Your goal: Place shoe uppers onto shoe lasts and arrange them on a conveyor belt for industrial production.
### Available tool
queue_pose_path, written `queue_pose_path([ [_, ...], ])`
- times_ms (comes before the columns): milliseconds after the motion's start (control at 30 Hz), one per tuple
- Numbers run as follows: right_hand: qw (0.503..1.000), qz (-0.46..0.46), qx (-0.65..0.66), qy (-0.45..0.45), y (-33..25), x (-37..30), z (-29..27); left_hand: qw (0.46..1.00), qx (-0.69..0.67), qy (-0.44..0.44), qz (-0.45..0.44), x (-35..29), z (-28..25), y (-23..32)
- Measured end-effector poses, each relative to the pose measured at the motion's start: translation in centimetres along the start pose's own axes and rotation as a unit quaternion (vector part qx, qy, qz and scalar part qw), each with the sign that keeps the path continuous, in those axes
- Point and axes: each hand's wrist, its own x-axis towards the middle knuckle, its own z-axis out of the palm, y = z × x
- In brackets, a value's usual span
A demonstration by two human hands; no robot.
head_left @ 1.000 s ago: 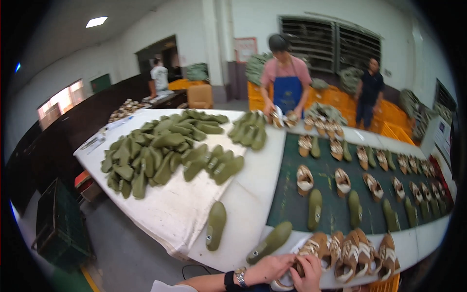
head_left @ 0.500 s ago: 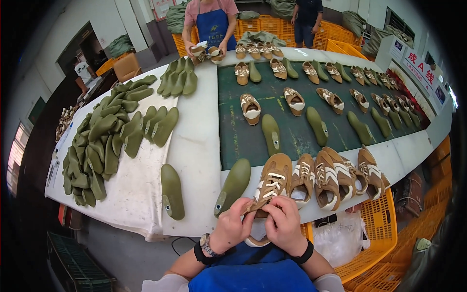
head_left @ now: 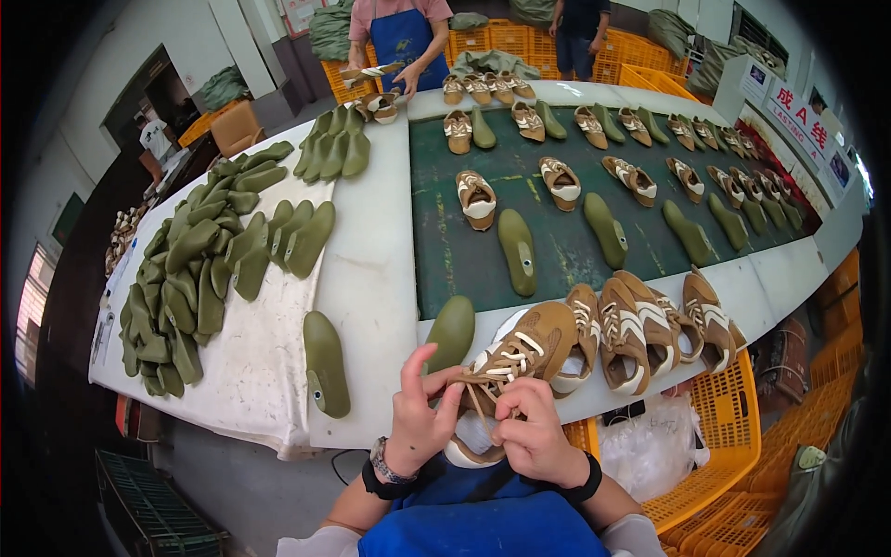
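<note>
Sneaker (head_left: 536, 336), brown with white laces (head_left: 522, 357), sat at the near edge of the white desk (head_left: 373, 246), heel end close to the wearer's blue apron (head_left: 483, 531). Green shoe last (head_left: 452, 327) lay just left of it, row of finished-looking sneakers (head_left: 624, 336) just right.

Fingers: left hand (head_left: 418, 429) had thumb and a fingertip pinched on the sneaker near the lower lacing, one finger raised clear. Right hand (head_left: 541, 444) had thumb and forefinger closed on a thin tan strip (head_left: 481, 407) running down from the left fingertips across the opening. Cord or edge trim, couldn't tell.

Doing it well, my read: left pinch had to anchor the upper right where the strip started, so tension went into the strip and not into sliding the whole shoe. Right needed a steady, moderate pull in line with the strip; a jerk risked stretching the upper or fraying the strip. Laces were best left out of both pinches.

Orientation: toe pointed away from the wearer and off to the right; heel came back toward the apron. Long axis ran diagonally, lower left to upper right in the head view. Lacing faced up and somewhat left; opening was on the near end, pale lining showing. Support under the heel was hidden.
</note>
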Motion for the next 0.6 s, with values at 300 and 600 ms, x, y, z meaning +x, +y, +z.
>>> queue_pose_path([
  [300, 0.981, 0.099, -0.090, 0.138, 0.7, 0.0, -0.3, 0.983, 0.137, -0.019, 0.119, 0.5, -0.1, 0.5],
  [600, 0.977, 0.121, -0.048, 0.171, 1.8, -0.7, 0.8, 0.966, 0.212, -0.069, 0.130, 0.7, 0.3, 1.8],
])
